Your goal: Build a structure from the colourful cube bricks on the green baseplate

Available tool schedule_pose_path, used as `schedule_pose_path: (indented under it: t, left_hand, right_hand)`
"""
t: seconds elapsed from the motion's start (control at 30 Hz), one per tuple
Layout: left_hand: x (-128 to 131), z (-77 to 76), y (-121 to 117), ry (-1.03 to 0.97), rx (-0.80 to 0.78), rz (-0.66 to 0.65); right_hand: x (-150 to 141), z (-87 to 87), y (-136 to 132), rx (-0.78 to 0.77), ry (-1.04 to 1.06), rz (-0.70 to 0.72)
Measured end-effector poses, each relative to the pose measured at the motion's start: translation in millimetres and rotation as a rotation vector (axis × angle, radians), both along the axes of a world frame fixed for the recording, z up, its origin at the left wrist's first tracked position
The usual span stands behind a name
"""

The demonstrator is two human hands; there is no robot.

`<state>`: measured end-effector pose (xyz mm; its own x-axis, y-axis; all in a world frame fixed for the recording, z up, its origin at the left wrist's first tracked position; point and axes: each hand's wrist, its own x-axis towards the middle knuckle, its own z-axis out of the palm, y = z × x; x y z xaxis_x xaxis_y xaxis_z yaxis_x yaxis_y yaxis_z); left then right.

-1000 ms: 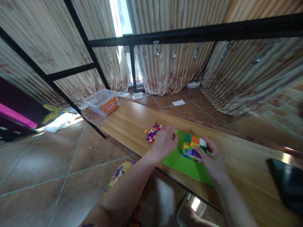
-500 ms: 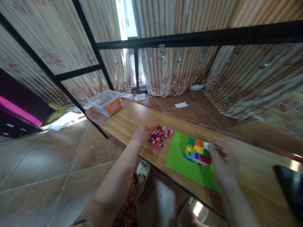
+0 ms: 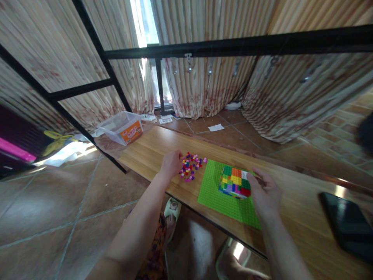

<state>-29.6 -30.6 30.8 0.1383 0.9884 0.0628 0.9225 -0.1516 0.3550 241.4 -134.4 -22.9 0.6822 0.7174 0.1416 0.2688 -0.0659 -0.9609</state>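
Note:
A green baseplate lies on the wooden table. On it stands a multicoloured brick block. My right hand rests against the block's right side, fingers curled on its edge. To the left of the plate lies a pile of small loose bricks. My left hand sits at the pile's left edge with fingers curled down onto the bricks; what they pinch is hidden.
A clear plastic tub with an orange label stands on the table's far left corner. A dark phone lies at the right. Black metal frame bars and curtains rise behind. Slippers are on the tiled floor below.
My left hand left the block on the plate and went left to the loose brick pile. My right hand stayed by the block's right side.

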Motion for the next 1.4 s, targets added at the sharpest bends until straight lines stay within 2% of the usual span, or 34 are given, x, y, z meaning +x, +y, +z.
schedule_pose_path:
  t: [0.07, 0.13, 0.27, 0.4, 0.63, 0.8, 1.0, 1.13, 1.3, 1.4]
  left_hand:
    - [12, 4.4, -10, -0.136, 0.042, -0.101]
    - [28, 4.6, -22, -0.256, 0.060, -0.259]
    - [62, -3.9, -48, -0.358, 0.112, -0.608]
    - [85, -12.5, -58, -0.326, 0.132, -0.730]
    - [100, -7.3, -56, -0.076, 0.183, -0.699]
    - [108, -0.6, -60, 0.000, 0.207, -0.664]
    - [111, -1.0, -59, -0.014, 0.205, -0.626]
    - [111, -4.2, -58, -0.060, 0.178, -0.624]
    - [112, -8.2, -58, -0.097, 0.166, -0.605]
    - [112, -9.3, -58, -0.110, 0.160, -0.602]
  right_hand:
    - [1, 0.9, 0, 0.024, -0.005, 0.007]
    - [2, 0.6, 0, 0.039, -0.020, -0.003]
    - [4, -3.3, 1, 0.024, -0.023, -0.006]
    - [2, -2.8, 0, 0.018, -0.014, 0.013]
    - [0, 1.9, -1, 0.013, -0.015, 0.028]
    - [1, 0.8, -1, 0.002, 0.005, 0.040]
    - [0, 2.6, -2, -0.003, 0.005, 0.054]
    - [-5, 3.3, -4, -0.006, 0.021, 0.124]
    - [-14, 2.1, -5, -0.016, -0.196, 0.166]
    - [-16, 1.1, -4, -0.020, -0.244, 0.178]
